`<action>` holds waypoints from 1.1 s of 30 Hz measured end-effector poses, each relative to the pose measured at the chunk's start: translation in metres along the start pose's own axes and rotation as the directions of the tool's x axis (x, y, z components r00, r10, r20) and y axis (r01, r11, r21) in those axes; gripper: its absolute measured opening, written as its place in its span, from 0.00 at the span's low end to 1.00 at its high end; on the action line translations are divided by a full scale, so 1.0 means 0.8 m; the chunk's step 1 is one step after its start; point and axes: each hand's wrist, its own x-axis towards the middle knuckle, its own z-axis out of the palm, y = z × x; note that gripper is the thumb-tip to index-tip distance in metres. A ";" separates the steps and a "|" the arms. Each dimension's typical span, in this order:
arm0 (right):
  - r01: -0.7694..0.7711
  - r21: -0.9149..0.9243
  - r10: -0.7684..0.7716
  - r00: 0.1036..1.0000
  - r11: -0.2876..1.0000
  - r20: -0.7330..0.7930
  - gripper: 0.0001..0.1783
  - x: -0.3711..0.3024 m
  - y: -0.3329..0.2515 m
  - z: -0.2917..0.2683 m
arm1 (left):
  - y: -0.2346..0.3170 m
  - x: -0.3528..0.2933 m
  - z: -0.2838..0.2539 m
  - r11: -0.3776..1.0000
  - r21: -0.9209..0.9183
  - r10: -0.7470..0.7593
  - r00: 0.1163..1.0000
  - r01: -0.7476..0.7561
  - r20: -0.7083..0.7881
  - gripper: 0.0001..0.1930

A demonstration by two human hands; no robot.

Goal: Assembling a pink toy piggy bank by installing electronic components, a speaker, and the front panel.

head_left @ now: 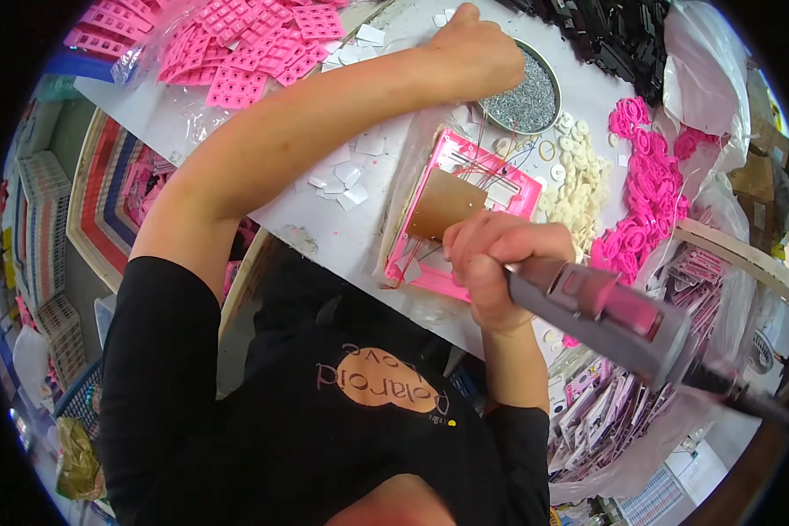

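My right hand [508, 263] is wrapped round a grey electric screwdriver [605, 307], whose cord end points to the lower right. The hand is over the near side of a pink plastic casing [443, 280]. In the casing lies a brown circuit board [447, 206], with thin red and dark wires running across the far part. My left hand [478, 57] is curled at the left rim of a round tin [557, 92] full of small silvery screws [526, 96]. Its fingers are bent in, and whatever they pinch is hidden.
Pink button pads [254, 44] are piled at the far left, with white paper pieces [342, 180] nearer. Cream plastic parts [574, 180], pink rings [644, 193] and black parts [614, 39] lie to the right. A bag of printed pieces [596, 416] stands at the lower right.
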 end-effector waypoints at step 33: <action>0.018 -0.149 -0.035 0.993 0.989 -0.111 0.13 0.048 0.038 -0.004 | 0.107 -0.306 -0.063 0.861 -0.506 -0.117 0.989 0.054 -0.095 0.22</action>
